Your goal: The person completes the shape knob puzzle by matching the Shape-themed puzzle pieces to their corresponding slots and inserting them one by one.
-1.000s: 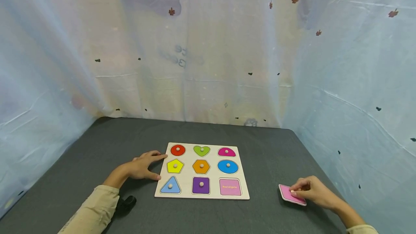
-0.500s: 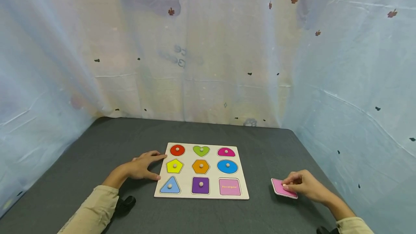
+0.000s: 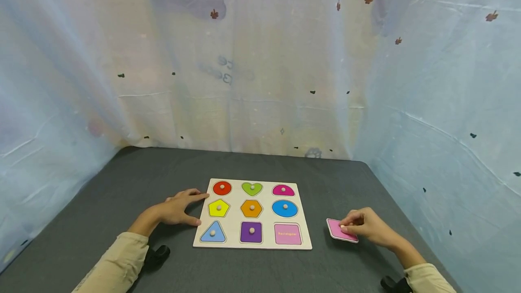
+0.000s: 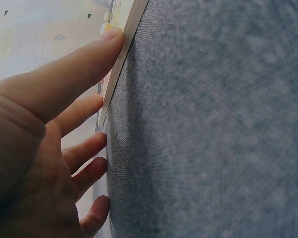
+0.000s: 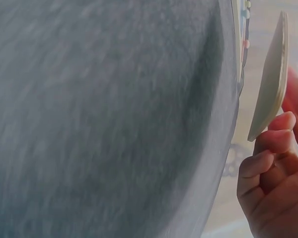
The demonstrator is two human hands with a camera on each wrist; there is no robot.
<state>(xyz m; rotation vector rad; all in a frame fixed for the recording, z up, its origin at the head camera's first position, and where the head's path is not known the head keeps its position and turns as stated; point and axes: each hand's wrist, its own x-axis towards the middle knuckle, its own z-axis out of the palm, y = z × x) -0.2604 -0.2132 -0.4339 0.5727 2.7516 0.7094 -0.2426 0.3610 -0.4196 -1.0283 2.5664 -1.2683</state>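
A wooden peg puzzle board (image 3: 233,234) lies on the grey table, holding several coloured shapes with knobs. Its bottom right recess (image 3: 288,234) is pink, bears printed lettering and has no piece in it. My left hand (image 3: 176,209) touches the board's left edge with thumb and index finger spread; the thumb (image 4: 89,62) presses its rim. To the right of the board, my right hand (image 3: 372,227) pinches the small knob of a pink rectangular puzzle piece (image 3: 335,230). That piece hangs slightly tilted above the cloth, its pale underside (image 5: 269,89) showing in the right wrist view.
Dark grey cloth (image 3: 183,166) covers the table. Pale patterned curtains (image 3: 260,116) hang behind and along both sides. Black straps (image 3: 156,256) sit under the left wrist and by the right sleeve (image 3: 429,279).
My right hand has carried the pink piece leftward and slightly up in the view, closer to the board. The left hand and the board have stayed put.
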